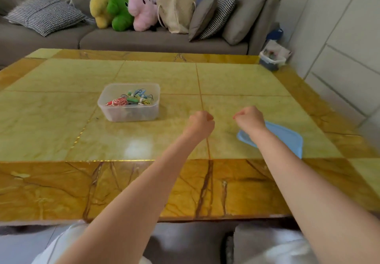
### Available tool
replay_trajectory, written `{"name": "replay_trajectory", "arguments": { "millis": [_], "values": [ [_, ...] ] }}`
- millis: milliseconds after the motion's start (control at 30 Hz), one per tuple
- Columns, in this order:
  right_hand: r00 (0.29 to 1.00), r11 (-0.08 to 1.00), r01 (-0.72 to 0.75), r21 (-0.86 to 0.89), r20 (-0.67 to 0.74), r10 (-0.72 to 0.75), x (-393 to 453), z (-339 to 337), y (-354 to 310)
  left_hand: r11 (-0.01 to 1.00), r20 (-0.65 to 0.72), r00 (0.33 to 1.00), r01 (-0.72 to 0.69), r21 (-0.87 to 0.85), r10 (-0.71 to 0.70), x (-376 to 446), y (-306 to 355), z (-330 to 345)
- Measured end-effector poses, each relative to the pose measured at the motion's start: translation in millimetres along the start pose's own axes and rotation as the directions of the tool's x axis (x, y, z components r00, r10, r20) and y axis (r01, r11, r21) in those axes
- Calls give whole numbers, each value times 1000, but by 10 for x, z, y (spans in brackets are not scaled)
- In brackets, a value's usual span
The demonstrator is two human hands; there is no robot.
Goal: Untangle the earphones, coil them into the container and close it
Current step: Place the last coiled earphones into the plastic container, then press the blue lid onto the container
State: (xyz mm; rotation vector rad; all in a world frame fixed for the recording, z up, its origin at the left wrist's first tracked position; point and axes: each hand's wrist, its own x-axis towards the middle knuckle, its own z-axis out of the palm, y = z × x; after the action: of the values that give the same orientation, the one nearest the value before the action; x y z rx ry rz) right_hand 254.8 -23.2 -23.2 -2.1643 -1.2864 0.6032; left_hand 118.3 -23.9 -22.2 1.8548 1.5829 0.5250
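Note:
A clear plastic container (111, 110) stands open on the yellow table, left of centre. Inside it lies a tangle of coloured earphones (131, 99) in red, green, blue and yellow. The blue lid (287, 138) lies flat on the table to the right, partly hidden under my right forearm. My left hand (200, 123) and my right hand (249, 119) hover side by side above the table, to the right of the container. Both are curled into fists, and I see nothing held in either.
The table (144, 72) has a brown marble border along its edges. A grey sofa (144, 39) behind it holds cushions, plush toys and a beige bag. A small lidded box (271, 60) sits on the floor past the far right corner.

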Motion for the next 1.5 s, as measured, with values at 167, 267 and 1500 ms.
{"name": "replay_trajectory", "arguments": {
  "millis": [167,267,1500],
  "values": [
    [994,951,-92,-296,-77,72,-183,-248,602,991,149,988,4,137,-25,-60,406,533],
    [974,922,-226,-314,-68,215,-285,-291,745,984,166,986,-3,177,-26,-125,549,742],
    [891,870,437,-229,241,-385,-222,1576,-1866,878,-458,754,349,-326,-470,501,-1623,-1645]
  ]
}}
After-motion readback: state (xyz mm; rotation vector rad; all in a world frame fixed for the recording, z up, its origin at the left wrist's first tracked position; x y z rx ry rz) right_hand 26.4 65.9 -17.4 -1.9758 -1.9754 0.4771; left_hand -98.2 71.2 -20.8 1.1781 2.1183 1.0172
